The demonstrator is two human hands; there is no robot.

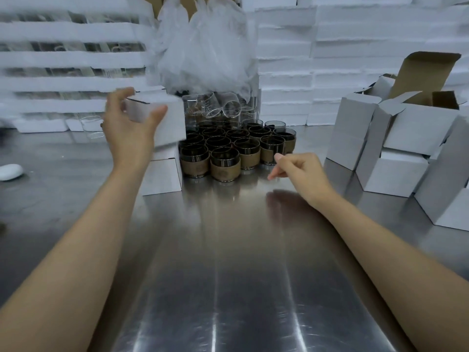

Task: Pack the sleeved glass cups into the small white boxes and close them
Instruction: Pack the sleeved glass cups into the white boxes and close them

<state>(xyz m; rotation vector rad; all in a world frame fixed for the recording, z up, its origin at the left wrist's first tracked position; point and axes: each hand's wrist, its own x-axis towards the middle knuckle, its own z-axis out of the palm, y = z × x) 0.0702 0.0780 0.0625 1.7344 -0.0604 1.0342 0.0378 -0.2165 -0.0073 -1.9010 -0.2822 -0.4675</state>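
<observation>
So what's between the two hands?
In the head view, the bunch of sleeved glass cups stands between the left hand, which holds a white box, and the right hand.

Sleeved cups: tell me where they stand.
Head view: the sleeved cups cluster centrally, between closed boxes on the left and open boxes on the right.
</observation>
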